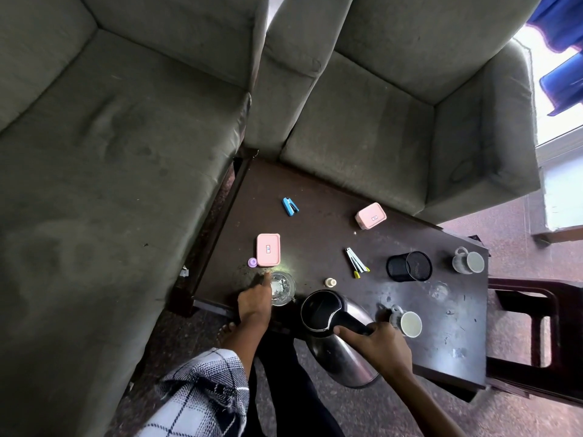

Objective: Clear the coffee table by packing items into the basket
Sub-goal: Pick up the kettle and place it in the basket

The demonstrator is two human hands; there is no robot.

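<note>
My right hand (380, 346) grips the black handle of a steel kettle (334, 339), which is tilted over the near edge of the dark coffee table (315, 234). My left hand (255, 302) is wrapped against the left side of a clear glass (281, 288) standing near the table's front edge. Further back lie a pink box (268, 249), a second pink box (371, 215), a blue stapler (290, 206) and a nail clipper (356, 262). No basket is in view.
A black mesh pen holder (409, 266) lies on its side. A grey mug (468, 261) and a second mug (407, 321) are on the right, plus a small purple cap (252, 262) and a cream cap (330, 282). Grey sofas (126, 152) border the table.
</note>
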